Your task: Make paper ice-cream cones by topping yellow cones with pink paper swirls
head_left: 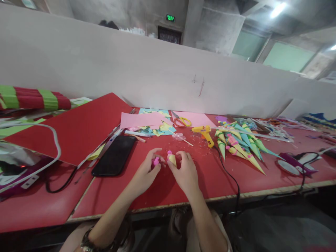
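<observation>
Over the red tabletop, my left hand (150,168) pinches a small magenta paper piece (156,161) between thumb and fingers. Close beside it, my right hand (186,171) grips a small yellow paper cone (172,159) that has pink trim at its upper end. The two pieces are held apart, a short gap between them. To the right of my hands lies a yellow hot glue gun (205,134) with a black cord. Beyond it is a pile of similar paper cones (237,138) in yellow, green, blue and pink.
A black phone (114,155) lies left of my hands. Behind are scissors (182,120), pink paper (141,120), paper scraps and a wrapped lollipop (179,137). A large red sheet (78,129) leans at left near a purple power strip (23,178). A pale partition (157,73) stands at the back.
</observation>
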`<state>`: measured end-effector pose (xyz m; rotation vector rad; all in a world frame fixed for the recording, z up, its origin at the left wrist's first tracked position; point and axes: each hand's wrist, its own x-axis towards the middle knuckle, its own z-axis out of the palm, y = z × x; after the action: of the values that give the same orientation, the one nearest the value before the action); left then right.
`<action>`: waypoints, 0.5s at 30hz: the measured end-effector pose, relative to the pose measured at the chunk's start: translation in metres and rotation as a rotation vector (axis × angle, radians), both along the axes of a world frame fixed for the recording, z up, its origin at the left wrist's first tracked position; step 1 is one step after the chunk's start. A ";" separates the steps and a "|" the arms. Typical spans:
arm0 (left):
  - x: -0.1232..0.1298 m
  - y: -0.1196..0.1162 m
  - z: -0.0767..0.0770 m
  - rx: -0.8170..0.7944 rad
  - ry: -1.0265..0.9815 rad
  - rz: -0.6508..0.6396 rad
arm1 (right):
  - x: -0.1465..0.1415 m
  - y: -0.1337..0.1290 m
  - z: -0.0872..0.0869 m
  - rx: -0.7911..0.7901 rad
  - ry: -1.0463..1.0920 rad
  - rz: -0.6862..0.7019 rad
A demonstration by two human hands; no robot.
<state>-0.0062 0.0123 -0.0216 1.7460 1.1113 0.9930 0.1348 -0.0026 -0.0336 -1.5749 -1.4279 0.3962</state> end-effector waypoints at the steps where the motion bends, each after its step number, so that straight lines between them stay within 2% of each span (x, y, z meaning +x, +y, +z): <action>1: 0.000 -0.001 0.000 0.004 -0.002 -0.019 | 0.000 -0.001 0.002 0.059 0.020 0.012; 4: 0.000 -0.003 0.000 0.023 -0.011 -0.055 | -0.002 -0.004 0.009 0.172 0.136 0.185; 8: 0.000 -0.007 0.003 -0.025 -0.031 -0.071 | -0.006 -0.007 0.016 0.173 0.191 0.457; 10: 0.000 -0.008 0.005 -0.060 -0.052 -0.095 | -0.008 -0.008 0.015 0.160 0.179 0.479; 13: -0.001 -0.008 0.005 -0.106 -0.104 -0.138 | -0.010 -0.008 0.013 0.167 0.184 0.443; 15: -0.002 -0.008 0.005 -0.134 -0.145 -0.119 | -0.012 -0.009 0.013 0.175 0.199 0.437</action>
<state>-0.0084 0.0046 -0.0167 1.5876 0.9495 0.9346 0.1231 -0.0116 -0.0203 -1.0469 -1.5981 0.6458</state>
